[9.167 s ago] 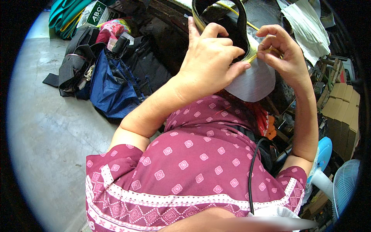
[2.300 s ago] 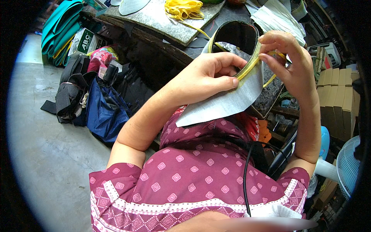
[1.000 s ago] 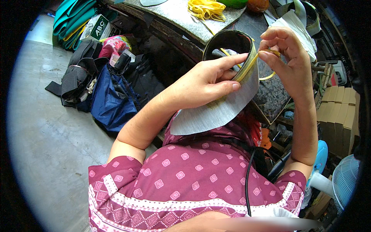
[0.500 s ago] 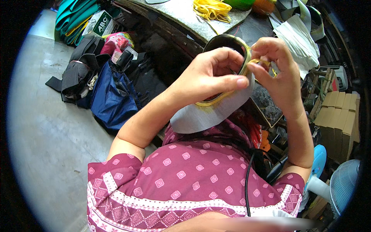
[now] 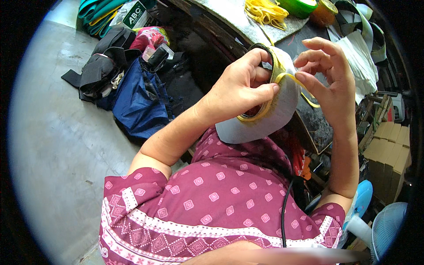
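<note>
My left hand (image 5: 238,90) grips the rim of a grey fabric piece (image 5: 260,123), which looks like a shoe upper with an oval opening. Its fingers reach inside the opening and the thumb lies outside, on the edge. Yellowish staining, like glue, runs along that rim. A narrow yellow strip (image 5: 285,75) follows part of the edge, and its loose end curves away near my right palm. Thumb and forefinger of my right hand (image 5: 333,81) close on this strip beside the upper, while the other fingers are raised and bent.
On the bench (image 5: 221,11) ahead lie a bundle of yellow strips (image 5: 267,13), a green container (image 5: 300,6) and white sheets (image 5: 360,62). Cardboard pieces (image 5: 384,150) and a fan (image 5: 388,229) stand at right. Bags (image 5: 139,97) and folded green material (image 5: 99,13) sit at left.
The upper has turned, so more of its grey outer side shows. My right hand has moved a little right, away from the rim, with the yellow strip drawn out. The view has shifted slightly.
</note>
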Demonstrator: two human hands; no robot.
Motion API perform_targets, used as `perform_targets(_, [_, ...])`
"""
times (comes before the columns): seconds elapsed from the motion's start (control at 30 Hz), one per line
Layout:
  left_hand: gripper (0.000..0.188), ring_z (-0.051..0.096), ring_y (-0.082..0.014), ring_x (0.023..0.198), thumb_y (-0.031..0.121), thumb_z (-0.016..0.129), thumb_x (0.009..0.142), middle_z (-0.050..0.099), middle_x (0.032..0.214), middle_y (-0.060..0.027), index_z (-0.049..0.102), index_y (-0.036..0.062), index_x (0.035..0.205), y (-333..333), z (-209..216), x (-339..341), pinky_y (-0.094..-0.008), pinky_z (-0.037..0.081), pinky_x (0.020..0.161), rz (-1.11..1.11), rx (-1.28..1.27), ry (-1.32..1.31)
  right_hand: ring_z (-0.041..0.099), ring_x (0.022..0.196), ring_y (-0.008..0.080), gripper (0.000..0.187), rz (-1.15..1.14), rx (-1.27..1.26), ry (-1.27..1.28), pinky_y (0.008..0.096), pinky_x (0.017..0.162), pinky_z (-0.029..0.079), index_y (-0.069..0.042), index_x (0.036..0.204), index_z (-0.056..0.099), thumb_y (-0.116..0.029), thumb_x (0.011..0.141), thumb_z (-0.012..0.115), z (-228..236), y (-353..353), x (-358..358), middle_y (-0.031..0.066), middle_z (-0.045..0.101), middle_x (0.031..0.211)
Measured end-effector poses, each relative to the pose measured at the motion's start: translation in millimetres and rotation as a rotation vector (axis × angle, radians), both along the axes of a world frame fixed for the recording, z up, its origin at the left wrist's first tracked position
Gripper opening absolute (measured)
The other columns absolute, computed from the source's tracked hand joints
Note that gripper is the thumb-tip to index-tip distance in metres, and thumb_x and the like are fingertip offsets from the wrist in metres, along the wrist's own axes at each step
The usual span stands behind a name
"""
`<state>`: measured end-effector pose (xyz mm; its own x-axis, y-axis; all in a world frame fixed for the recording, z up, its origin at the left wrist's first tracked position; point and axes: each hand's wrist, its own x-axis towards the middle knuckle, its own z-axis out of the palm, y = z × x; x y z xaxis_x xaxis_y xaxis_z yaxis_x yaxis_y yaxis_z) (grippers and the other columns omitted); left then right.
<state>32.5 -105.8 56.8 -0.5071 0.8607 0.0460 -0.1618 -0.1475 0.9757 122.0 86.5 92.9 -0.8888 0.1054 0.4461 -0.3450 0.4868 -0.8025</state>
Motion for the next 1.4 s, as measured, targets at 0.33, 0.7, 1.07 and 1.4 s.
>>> perform_targets(0.33, [0.043,0.061,-0.0068,0.088,0.000,0.054,0.096,0.065,0.100,-0.0068,0.038,-0.0024,0.136,-3,-3,-7,-0.0198,0.048,0.072,-0.060,0.070,0.018,0.068,0.090,0.0137,0.050,0.026,0.214,0.134,0.0268,0.076,0.054,-0.005,0.126,0.053,0.007,0.081,0.070,5,-14,-19,0.0069,0.068,0.099])
perform_targets(0.7, [0.042,0.060,-0.0052,0.087,-0.001,0.056,0.095,0.065,0.098,-0.0057,0.040,-0.0023,0.133,-2,-4,-10,-0.0203,0.048,0.072,-0.078,0.039,0.051,0.071,0.081,0.0158,0.037,-0.051,0.232,0.357,0.0273,0.073,0.057,-0.003,0.112,0.062,0.010,0.078,0.072,-3,-21,-20,0.0073,0.071,0.090])
perform_targets(1.07, [0.043,0.061,-0.0052,0.089,0.001,0.058,0.095,0.066,0.100,-0.0054,0.041,-0.0061,0.134,3,1,-6,-0.0198,0.050,0.074,-0.007,0.071,0.039,0.070,0.098,0.0195,0.057,-0.084,0.055,0.095,0.0307,0.086,0.054,-0.004,0.138,0.045,0.004,0.085,0.066,-9,1,6,0.0104,0.069,0.113])
perform_targets(1.4, [0.044,0.058,-0.0033,0.084,0.000,0.058,0.094,0.064,0.094,-0.0029,0.041,-0.0073,0.134,9,2,-3,-0.0187,0.047,0.069,0.050,-0.084,0.294,0.059,0.073,0.0096,0.049,0.012,-0.273,-0.053,0.0233,0.067,0.051,-0.006,0.134,0.047,-0.002,0.087,0.061,2,0,10,0.0063,0.063,0.088])
